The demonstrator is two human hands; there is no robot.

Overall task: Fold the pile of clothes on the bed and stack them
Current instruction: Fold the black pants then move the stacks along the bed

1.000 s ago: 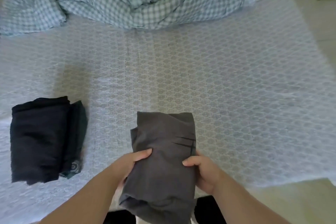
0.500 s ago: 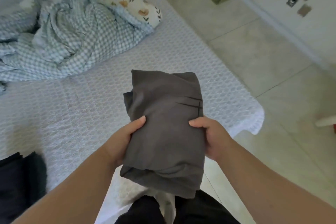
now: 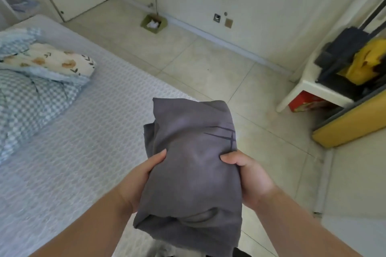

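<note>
A folded grey garment (image 3: 192,165) with thin dark lines printed near its right edge is held up in the air between both hands. My left hand (image 3: 137,181) grips its left side with the thumb on top. My right hand (image 3: 250,177) grips its right side, thumb pressed into the cloth. The bundle hangs over the right edge of the bed (image 3: 69,169), partly above the tiled floor. The dark folded stack seen earlier is out of view.
A blue checked blanket (image 3: 27,100) and a floral pillow (image 3: 54,62) lie at the bed's far left. A green bin (image 3: 154,23) stands by the far wall. A white shelf (image 3: 325,87) with dark and yellow items is on the right.
The view has swung right, away from the dark stack and toward the floor and shelf. Both hands have lifted the grey garment off the bed and carried it right.
</note>
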